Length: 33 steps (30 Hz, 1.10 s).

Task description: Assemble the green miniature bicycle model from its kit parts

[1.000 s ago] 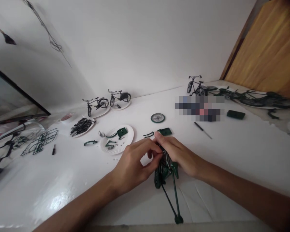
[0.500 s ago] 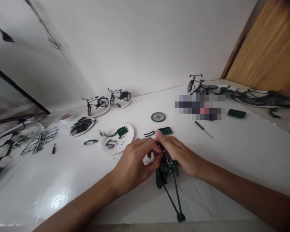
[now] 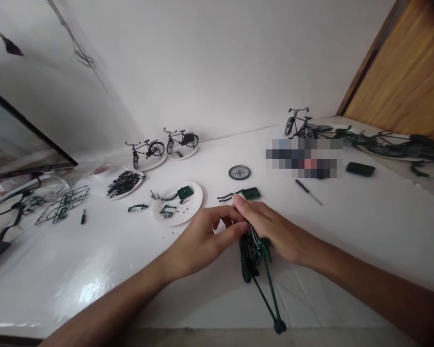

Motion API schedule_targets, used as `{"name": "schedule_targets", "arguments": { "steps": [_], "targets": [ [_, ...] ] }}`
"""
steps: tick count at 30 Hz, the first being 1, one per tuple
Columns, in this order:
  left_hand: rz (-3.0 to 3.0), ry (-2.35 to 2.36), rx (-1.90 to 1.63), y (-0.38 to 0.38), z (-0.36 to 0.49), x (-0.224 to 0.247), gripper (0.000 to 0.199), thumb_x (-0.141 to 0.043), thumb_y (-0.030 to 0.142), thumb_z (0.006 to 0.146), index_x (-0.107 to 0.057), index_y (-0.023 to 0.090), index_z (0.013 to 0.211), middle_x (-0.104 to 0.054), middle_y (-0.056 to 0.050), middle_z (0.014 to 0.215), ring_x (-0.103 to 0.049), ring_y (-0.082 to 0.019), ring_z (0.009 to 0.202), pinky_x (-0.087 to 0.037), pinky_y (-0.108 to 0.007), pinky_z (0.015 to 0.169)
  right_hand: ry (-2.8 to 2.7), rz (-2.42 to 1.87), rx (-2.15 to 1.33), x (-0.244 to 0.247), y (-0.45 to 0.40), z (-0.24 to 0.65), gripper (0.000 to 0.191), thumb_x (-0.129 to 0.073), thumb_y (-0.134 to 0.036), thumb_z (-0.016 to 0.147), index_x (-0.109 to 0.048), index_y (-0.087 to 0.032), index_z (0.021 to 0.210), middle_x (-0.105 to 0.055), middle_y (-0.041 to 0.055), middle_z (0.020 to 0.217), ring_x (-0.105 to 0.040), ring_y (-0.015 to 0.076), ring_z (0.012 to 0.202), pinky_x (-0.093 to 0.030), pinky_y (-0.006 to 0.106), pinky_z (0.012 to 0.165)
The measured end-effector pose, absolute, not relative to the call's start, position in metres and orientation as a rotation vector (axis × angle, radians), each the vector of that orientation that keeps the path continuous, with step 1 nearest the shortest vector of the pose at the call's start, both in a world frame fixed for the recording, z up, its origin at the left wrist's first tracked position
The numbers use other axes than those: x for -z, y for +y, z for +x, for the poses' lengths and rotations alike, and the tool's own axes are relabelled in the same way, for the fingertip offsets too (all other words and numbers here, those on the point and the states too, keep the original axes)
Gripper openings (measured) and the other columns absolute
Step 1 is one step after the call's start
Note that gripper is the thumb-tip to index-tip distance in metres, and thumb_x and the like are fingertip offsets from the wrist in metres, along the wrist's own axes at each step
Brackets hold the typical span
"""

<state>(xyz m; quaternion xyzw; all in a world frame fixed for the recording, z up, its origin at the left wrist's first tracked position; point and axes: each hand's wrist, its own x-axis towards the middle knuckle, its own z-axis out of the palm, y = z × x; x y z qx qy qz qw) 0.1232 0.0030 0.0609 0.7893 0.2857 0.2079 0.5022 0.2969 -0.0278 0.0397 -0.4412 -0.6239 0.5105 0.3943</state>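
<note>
A green model bicycle frame (image 3: 269, 279) is between my hands, its narrow end pointing down toward the table's near edge. My right hand (image 3: 271, 221) is wrapped round its far end from the right, thumb on top. From the left, my left hand (image 3: 217, 233) pinches at the same end with thumb and fingers; fingers and palms hide what lies between them. Just beyond my hands lie a green flat part (image 3: 251, 193) and thin green rods (image 3: 228, 196). Farther back is a loose spoked wheel (image 3: 239, 172).
A paper plate (image 3: 198, 197) holds green and grey parts. Finished black bicycles (image 3: 147, 149) stand at the back left, another bicycle (image 3: 300, 123) at the back right. A screwdriver (image 3: 308, 192) and a green box-like piece (image 3: 360, 168) lie to the right. Green sprues (image 3: 67, 205) are far left.
The view has shifted slightly. My left thumb and fingers have moved in closer against the far end of the frame. My right hand keeps its hold.
</note>
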Motion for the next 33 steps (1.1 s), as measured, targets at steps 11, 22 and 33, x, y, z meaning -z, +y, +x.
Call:
{"name": "schedule_targets", "arguments": {
  "steps": [11,22,33],
  "targets": [
    [1.654,0.626,-0.498,0.007,0.124,-0.056,0.018,-0.053,0.028,0.097,-0.063,0.013,0.095,-0.062,-0.005,0.094,-0.059,-0.018,0.094,-0.047,-0.033,0.086,-1.583,-1.126,-1.302,-0.041,-0.027,0.295,0.052,-0.034,-0.060,0.098,-0.067,-0.022,0.083,-0.061,0.0036,0.078,-0.058,0.0211,0.080,-0.046,0.038,0.081],
    [1.980,0.594,-0.746,0.007,0.124,-0.050,0.006,-0.061,0.013,0.092,-0.066,0.014,0.094,-0.067,0.000,0.085,-0.059,-0.010,0.080,-0.047,-0.021,0.078,-1.536,-1.170,-1.322,-0.039,-0.027,0.299,0.054,-0.033,-0.064,0.096,-0.066,-0.023,0.097,-0.063,0.0046,0.086,-0.060,0.0229,0.092,-0.047,0.038,0.084],
    [2.065,0.598,-0.698,0.004,0.122,-0.052,0.005,-0.060,0.017,0.093,-0.064,0.015,0.094,-0.067,-0.001,0.088,-0.060,-0.011,0.080,-0.048,-0.023,0.076,-1.572,-1.194,-1.284,-0.038,-0.027,0.300,0.051,-0.028,-0.062,0.098,-0.057,-0.022,0.082,-0.061,0.0032,0.090,-0.057,0.0203,0.089,-0.043,0.038,0.085]
  ]
}}
